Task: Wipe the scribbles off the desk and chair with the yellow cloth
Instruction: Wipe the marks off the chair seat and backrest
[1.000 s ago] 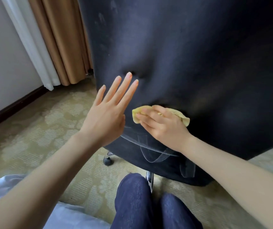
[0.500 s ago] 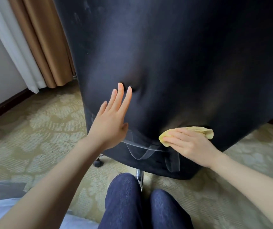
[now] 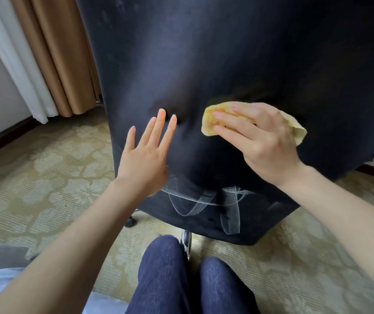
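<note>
Crumpled yellow cloth (image 3: 211,123) pressed against the tall black fabric chair back (image 3: 227,53), about mid-height.
The right hand (image 3: 265,141) grip is just flat fingers pressing it; left hand (image 3: 145,159) beside, fingers spread on the chair; white chalky scribbles (image 3: 204,200) near its bottom edge.

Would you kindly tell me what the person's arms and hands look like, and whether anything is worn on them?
The left arm and right arm are bare, with no sleeves in view. The left hand and right hand wear no gloves, rings, watch or bracelet.
</note>
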`<state>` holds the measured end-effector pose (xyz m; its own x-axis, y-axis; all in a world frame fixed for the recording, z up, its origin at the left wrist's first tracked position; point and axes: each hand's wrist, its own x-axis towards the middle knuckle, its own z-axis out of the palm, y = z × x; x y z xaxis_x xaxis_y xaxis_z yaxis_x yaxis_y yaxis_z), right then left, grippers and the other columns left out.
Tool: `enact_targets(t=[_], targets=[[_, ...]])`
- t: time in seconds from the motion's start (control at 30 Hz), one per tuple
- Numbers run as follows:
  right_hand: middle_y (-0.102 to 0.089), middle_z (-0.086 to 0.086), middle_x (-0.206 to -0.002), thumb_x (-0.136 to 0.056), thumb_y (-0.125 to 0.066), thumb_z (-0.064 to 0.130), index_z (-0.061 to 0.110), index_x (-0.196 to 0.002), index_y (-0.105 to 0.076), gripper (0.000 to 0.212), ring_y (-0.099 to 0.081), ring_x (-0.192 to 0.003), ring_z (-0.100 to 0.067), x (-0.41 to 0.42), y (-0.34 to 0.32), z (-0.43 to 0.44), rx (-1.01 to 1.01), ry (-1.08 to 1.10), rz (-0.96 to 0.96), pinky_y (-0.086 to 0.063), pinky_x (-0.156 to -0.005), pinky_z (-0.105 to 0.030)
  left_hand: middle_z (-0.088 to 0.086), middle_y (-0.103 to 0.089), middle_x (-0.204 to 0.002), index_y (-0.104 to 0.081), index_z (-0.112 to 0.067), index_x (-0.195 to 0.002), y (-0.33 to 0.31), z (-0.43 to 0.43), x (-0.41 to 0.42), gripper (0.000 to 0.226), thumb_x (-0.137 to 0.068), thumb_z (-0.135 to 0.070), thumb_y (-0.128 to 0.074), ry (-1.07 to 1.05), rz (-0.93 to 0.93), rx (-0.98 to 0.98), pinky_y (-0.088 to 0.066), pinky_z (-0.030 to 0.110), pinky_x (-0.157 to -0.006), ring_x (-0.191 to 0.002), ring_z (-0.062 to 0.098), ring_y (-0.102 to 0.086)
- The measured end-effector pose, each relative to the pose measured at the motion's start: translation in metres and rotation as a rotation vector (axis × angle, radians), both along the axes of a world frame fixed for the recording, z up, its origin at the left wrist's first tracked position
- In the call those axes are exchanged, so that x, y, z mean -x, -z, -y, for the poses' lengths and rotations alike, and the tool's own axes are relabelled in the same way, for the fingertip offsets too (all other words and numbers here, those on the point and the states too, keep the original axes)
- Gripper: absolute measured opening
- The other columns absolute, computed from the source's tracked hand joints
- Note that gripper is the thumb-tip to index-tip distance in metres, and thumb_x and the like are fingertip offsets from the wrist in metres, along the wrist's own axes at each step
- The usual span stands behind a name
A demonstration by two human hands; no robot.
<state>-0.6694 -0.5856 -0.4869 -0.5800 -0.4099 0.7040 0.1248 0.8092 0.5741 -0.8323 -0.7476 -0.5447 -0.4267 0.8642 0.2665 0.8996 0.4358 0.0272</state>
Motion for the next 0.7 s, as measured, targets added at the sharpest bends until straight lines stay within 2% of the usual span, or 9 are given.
enact_targets(t=[0.1, 0.23, 0.3, 0.4, 0.57, 0.7], targets=[[-0.07, 0.0, -0.113, -0.094, -0.058, 0.003, 0.009, -0.099, -0.075, 0.02, -0.056, -0.108, -0.02, 0.02, 0.016, 0.009, 0.067, -0.001, -0.033, -0.047, -0.091, -0.037, 0.007, 0.03, -0.154, 0.034, -0.019, -0.142, 0.002, -0.001, 0.004, 0.102, -0.092, -0.028, -0.054, -0.018, -0.025, -0.003, -0.001, 0.048, -0.116, -0.146, 0.022, 0.014], [-0.07, 0.0, -0.112, -0.093, -0.057, 0.002, 0.009, -0.092, -0.076, 0.02, -0.054, -0.11, -0.019, 0.037, 0.053, 0.014, 0.078, 0.019, 0.044, -0.046, -0.092, -0.035, 0.007, 0.03, -0.154, 0.038, -0.019, -0.137, 0.005, -0.003, 0.011, 0.104, -0.091, -0.027, -0.055, -0.038, -0.04, -0.006, -0.002, 0.048, -0.116, -0.146, 0.021, 0.015], [-0.07, -0.001, -0.111, -0.09, -0.059, 0.0, 0.009, -0.09, -0.075, 0.018, -0.053, -0.111, -0.019, 0.038, 0.077, 0.013, 0.072, 0.042, 0.117, -0.043, -0.094, -0.034, 0.008, 0.028, -0.155, 0.033, -0.018, -0.141, 0.006, -0.004, 0.015, 0.102, -0.091, -0.027, -0.055, -0.042, -0.049, -0.015, -0.004, 0.048, -0.116, -0.146, 0.021, 0.013], [-0.068, -0.002, -0.113, -0.087, -0.061, -0.002, 0.005, -0.098, -0.073, 0.018, -0.054, -0.113, -0.021, 0.026, 0.114, 0.01, 0.093, 0.067, 0.269, -0.041, -0.1, -0.034, 0.009, 0.023, -0.157, 0.023, -0.016, -0.147, 0.005, -0.005, 0.017, 0.102, -0.088, -0.027, -0.059, -0.054, -0.035, -0.044, -0.008, 0.05, -0.116, -0.147, 0.023, 0.009], [-0.068, 0.001, -0.114, -0.09, -0.044, 0.006, 0.005, -0.11, -0.07, 0.033, -0.061, -0.109, -0.019, -0.022, 0.154, 0.005, 0.113, 0.171, 0.544, -0.034, -0.104, -0.033, 0.008, 0.024, -0.156, 0.022, -0.017, -0.148, 0.009, -0.009, 0.006, 0.1, -0.089, -0.029, -0.059, -0.103, 0.085, -0.103, -0.009, 0.049, -0.116, -0.147, 0.028, 0.009], [-0.069, 0.002, -0.111, -0.086, -0.05, 0.007, 0.007, -0.11, -0.07, 0.031, -0.06, -0.108, -0.018, -0.07, 0.158, -0.006, 0.082, 0.231, 0.647, -0.033, -0.11, -0.031, 0.013, 0.015, -0.158, 0.015, -0.018, -0.15, 0.025, -0.007, -0.018, 0.104, -0.083, -0.021, -0.065, 0.009, 0.064, -0.104, -0.015, 0.052, -0.114, -0.146, 0.035, 0.0]])
